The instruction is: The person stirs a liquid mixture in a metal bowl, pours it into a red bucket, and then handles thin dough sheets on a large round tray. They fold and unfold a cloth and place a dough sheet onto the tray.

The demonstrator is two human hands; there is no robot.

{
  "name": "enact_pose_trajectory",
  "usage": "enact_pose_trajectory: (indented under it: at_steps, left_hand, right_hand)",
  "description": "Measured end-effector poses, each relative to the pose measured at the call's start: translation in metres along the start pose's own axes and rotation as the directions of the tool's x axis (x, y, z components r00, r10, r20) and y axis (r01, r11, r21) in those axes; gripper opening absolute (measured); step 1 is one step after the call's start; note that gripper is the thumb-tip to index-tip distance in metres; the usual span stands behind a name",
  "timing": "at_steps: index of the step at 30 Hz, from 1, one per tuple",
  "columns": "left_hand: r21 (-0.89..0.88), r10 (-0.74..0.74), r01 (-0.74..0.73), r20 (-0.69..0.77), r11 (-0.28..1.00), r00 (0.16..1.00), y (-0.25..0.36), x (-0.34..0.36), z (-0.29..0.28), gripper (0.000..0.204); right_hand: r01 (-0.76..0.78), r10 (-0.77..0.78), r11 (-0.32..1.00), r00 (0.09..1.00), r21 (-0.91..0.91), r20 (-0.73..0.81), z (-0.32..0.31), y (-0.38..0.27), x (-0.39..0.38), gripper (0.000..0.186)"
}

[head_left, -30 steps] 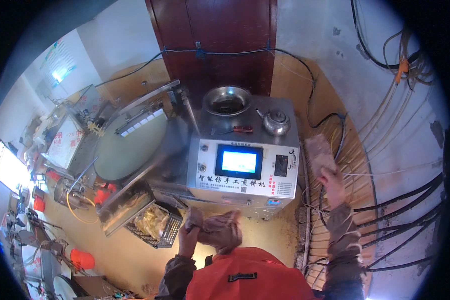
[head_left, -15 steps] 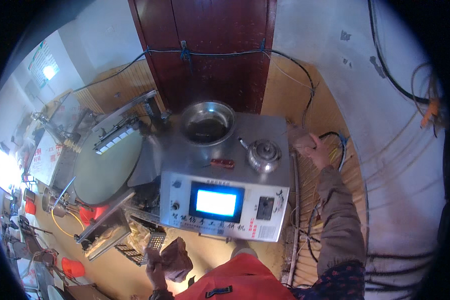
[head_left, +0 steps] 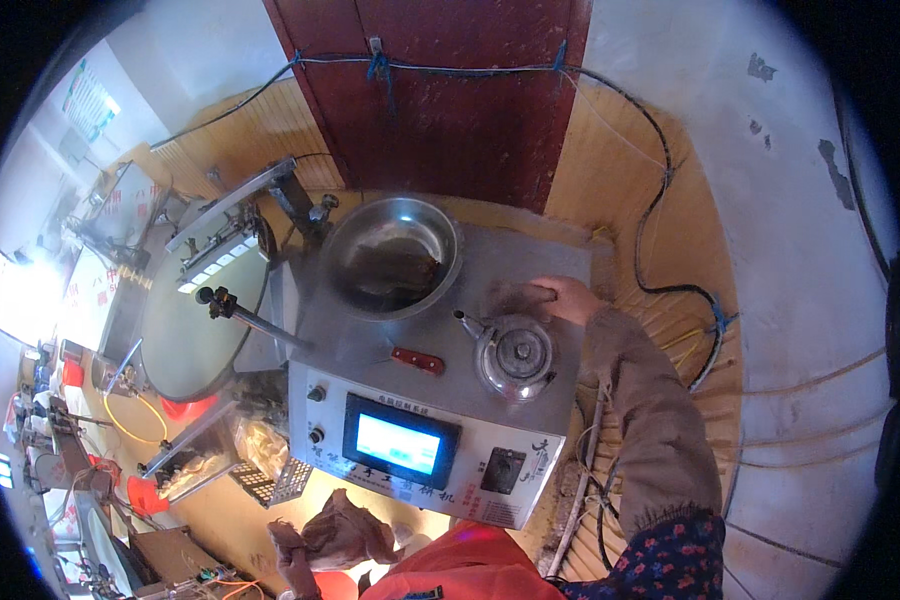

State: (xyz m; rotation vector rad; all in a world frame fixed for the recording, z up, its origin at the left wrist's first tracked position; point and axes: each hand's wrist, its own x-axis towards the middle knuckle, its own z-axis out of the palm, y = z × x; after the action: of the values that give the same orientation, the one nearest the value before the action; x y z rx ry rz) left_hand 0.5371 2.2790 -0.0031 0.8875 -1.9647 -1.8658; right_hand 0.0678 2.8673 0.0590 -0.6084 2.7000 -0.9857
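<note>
My right hand (head_left: pixel 568 300) is at the right rear of the steel-topped machine (head_left: pixel 465 400), just behind a small metal kettle (head_left: pixel 515 358). Under its fingers is a brownish cloth (head_left: pixel 517 296), smeared by motion, against the steel top. Low in the view, my left hand (head_left: pixel 288 555) grips a bunched brown cloth (head_left: pixel 345 532), which hangs in front of the machine. A wide metal basin (head_left: pixel 395 260) rests at the back of the top. A small tool with a red handle (head_left: pixel 418 361) lies between basin and kettle.
Left of the machine is a round griddle plate (head_left: pixel 195 335), with a metal arm (head_left: pixel 255 322) reaching toward it. A black crate (head_left: pixel 270 483) and a tray (head_left: pixel 195 465) sit below. Cables (head_left: pixel 660 285) run along the right wall. A dark red door (head_left: pixel 440 120) stands behind.
My right hand has moved left from beyond the machine's right edge onto its top, behind the kettle. The left hand's cloth now hangs more spread out. The whole view has shifted.
</note>
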Motion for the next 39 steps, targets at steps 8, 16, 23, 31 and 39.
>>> enact_pose_trajectory:
  at_steps: [8,16,23,31,39]
  left_hand:
    - [0.09,0.068,-0.07,0.016,0.993,0.998,0.016,-0.014,0.024,0.058]
    - [0.102,0.032,-0.031,-0.008,0.994,0.999,0.012,-0.015,0.027,0.061]
    - [0.12,0.042,-0.042,0.005,0.992,0.999,0.013,-0.012,0.029,0.062]
    - [0.109,0.059,-0.06,0.015,0.992,0.998,0.012,-0.005,0.024,0.063]
    - [0.134,0.165,-0.179,0.107,0.975,0.98,0.013,-0.006,0.018,0.064]
  right_hand:
    - [0.211,-0.187,0.949,0.975,-0.236,0.12,0.012,-0.04,0.049,0.053]
    - [0.136,-0.156,0.958,0.986,-0.251,-0.059,0.025,-0.006,0.103,0.042]
    - [-0.478,0.219,0.831,0.752,-0.285,-0.622,0.011,0.076,0.147,0.029]
    - [-0.39,0.049,0.818,0.779,-0.422,-0.626,-0.062,0.037,0.038,0.049]
    - [-0.002,-0.12,0.953,0.916,-0.302,-0.384,0.021,0.02,0.021,0.043]
